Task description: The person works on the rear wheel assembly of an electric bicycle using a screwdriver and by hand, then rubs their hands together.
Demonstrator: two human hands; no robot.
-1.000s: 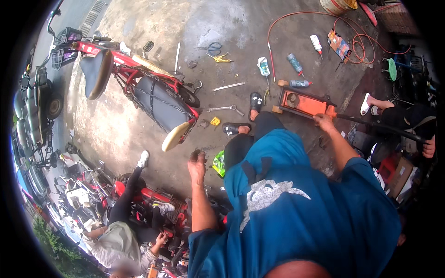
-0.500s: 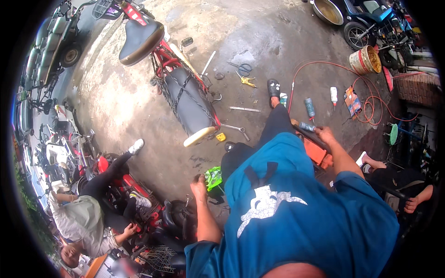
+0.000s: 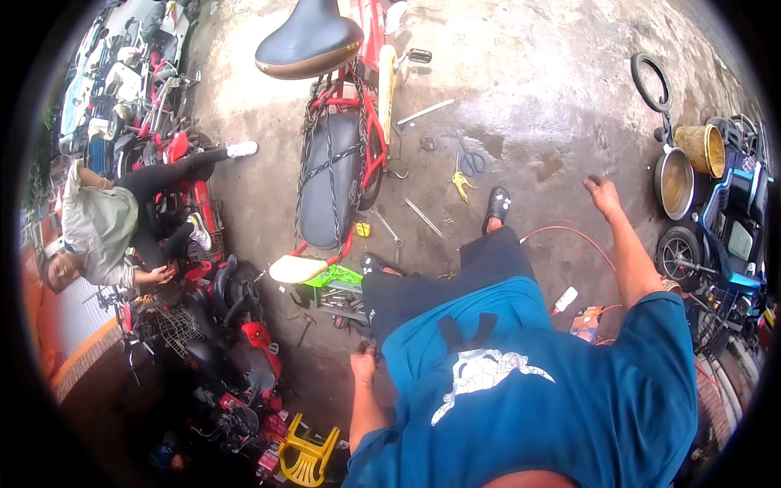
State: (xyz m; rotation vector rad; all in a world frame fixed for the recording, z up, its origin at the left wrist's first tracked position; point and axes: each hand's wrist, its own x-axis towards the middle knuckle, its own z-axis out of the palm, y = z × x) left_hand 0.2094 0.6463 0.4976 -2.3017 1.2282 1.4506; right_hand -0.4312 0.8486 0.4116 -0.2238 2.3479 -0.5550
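Note:
My right hand (image 3: pixel 602 195) reaches out over the ground at the right, fingers loosely spread, nothing visible in it. At my left side, my left hand (image 3: pixel 364 362) hangs with fingers curled; whatever may be in it is hidden. Nearest to it stands a tray of metal tools (image 3: pixel 342 305), partly under a bright green bag (image 3: pixel 332 275). Ahead to the left is a red bicycle with a black saddle (image 3: pixel 309 41) and a long padded rear seat (image 3: pixel 329 179) crossed by dark cords. On the ground lie a ratchet wrench (image 3: pixel 390 228), a metal bar (image 3: pixel 425 218), yellow-handled pliers (image 3: pixel 462 185) and blue-handled scissors (image 3: pixel 471 163).
A person (image 3: pixel 106 220) sits at the left among parked red motorbikes (image 3: pixel 203 211). A yellow plastic chair (image 3: pixel 307 451) stands low in view. To the right are a metal basin (image 3: pixel 674 183), a bucket (image 3: pixel 700 150), a tyre (image 3: pixel 651 82), a blue vehicle (image 3: pixel 732 220) and a red hose (image 3: pixel 569 232).
My view has turned to the right, and the bicycle shows closer. My right hand has moved away from the orange box with the dark bar, reaching forward. My left hand is lower, behind the tool tray.

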